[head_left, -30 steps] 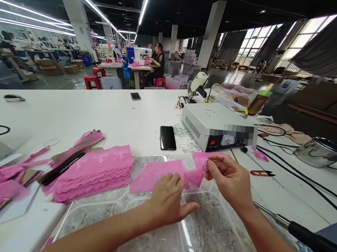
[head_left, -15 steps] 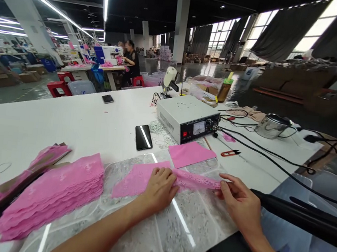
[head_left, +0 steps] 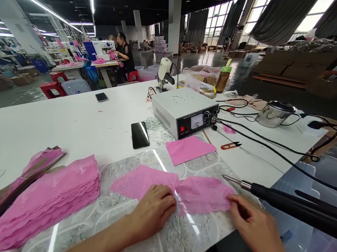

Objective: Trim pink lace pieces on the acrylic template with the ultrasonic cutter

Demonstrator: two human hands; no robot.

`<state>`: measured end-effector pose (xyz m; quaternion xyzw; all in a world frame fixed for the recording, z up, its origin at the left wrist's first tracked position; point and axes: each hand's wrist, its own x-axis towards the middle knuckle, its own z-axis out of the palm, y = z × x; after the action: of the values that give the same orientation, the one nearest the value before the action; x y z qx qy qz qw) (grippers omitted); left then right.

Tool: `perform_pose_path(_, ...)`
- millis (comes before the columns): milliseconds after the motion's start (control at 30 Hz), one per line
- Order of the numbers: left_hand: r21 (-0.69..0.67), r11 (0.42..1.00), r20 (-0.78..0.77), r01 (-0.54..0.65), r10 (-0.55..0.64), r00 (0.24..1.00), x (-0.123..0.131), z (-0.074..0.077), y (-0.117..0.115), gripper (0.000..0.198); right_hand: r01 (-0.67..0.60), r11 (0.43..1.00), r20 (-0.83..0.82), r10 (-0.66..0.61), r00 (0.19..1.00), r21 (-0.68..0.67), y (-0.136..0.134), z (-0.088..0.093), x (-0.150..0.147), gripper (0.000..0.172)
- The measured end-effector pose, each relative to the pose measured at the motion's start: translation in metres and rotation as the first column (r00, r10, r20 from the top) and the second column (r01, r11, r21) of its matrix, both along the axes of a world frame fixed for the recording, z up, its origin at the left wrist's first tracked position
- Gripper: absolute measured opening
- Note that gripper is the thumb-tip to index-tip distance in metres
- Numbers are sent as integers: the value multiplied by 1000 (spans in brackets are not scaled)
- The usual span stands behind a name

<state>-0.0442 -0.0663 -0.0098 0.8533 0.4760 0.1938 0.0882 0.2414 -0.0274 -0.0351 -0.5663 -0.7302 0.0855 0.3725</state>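
A piece of pink lace fabric (head_left: pixel 204 190) lies spread on a clear patterned mat (head_left: pixel 122 221), with a line across its middle. My left hand (head_left: pixel 156 207) rests on its lower edge near that line, fingers curled and pressed together. My right hand (head_left: pixel 251 221) pinches the right end between thumb and fingers. Just above the right hand, a black pen-like tool (head_left: pixel 284 200) with a pointed metal tip points left; no hand holds it. Beyond the lace lies a plain pink fabric piece (head_left: pixel 188 149). A stack of pink lace pieces (head_left: pixel 55 194) is at the left.
A grey control box (head_left: pixel 185 107) with a dial stands behind, its cable running right. Near it are a black phone (head_left: pixel 140 135), orange thread snips (head_left: pixel 230 145), a glass pot (head_left: pixel 276 114) and a drink cup (head_left: pixel 223 79). Clear plastic bins (head_left: pixel 294 187) stand right. A person sits at a sewing machine beyond.
The lace's right half, bunched and stretched before, now lies flat and spread. My right hand has moved down and slightly right; my left hand has slid toward me. The view has shifted.
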Motion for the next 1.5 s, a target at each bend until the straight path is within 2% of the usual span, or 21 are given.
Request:
perform_pose_path(133, 39, 999, -55, 14, -12, 998, 0, 0, 7, 26, -21, 1000, 14, 21, 1000, 9, -3, 2, 3, 18)
perform_pose_path(333, 75, 997, -142, 28, -17, 990, 1, -3, 8, 27, 26, 1000, 85, -25, 996, -7, -9, -3, 17, 19)
perform_pose_path(400, 79, 997, -144, -9, 20, 989, -14, -2, 5, 29, 54, 999, 120, -53, 991, 0, -13, -3, 21, 23)
perform_pose_path(467, 81, 992, -134, -100, 110, 985, -39, -1, 4, 30, 43, 998, 131, -47, 990, 35, -15, 1, 20, 26)
perform_pose_path(567, 65, 949, -121, -308, 313, 942, -82, 1, 5, 31, -127, 989, 102, 119, 988, 76, -14, 13, 4, 18)
perform_pose_path(633, 27, 910, -133, -415, 414, 900, -101, 4, 2, 30, -303, 952, 66, 300, 952, 45, -10, 20, -18, 13)
perform_pose_path(733, -69, 862, -174, -502, 485, 857, -110, 9, -12, 24, -553, 832, 47, 555, 831, -51, -2, 26, -62, 16)
perform_pose_path(800, -141, 826, -202, -546, 516, 832, -109, 13, -25, 22, -669, 735, 83, 677, 731, -108, 2, 28, -93, 22)
perform_pose_path(867, -203, 775, -220, -599, 560, 799, -108, 17, -39, 18, -730, 660, 156, 752, 641, -178, 6, 28, -117, 24)
perform_pose_path(967, -281, 687, -221, -671, 634, 741, -112, 21, -59, 9, -743, 602, 267, 798, 540, -292, 13, 28, -137, 25)
perform_pose_path(1067, -358, 629, -187, -690, 676, 713, -117, 22, -70, 8, -736, 576, 296, 816, 496, -356, 19, 29, -141, 27)
perform_pose_path(1233, -444, 609, -85, -658, 702, 707, -121, 22, -71, 19, -767, 530, 189, 847, 496, -362, 18, 35, -157, 27)
perform_pose_path(1400, -547, 594, 58, -590, 730, 681, -129, 18, -70, 24, -819, 468, 52, 876, 480, -332, 2, 40, -203, 21)
perform_pose_path(1500, -633, 565, 147, -529, 759, 635, -135, 14, -72, 25, -827, 462, 24, 877, 481, -321, -8, 39, -230, 17)
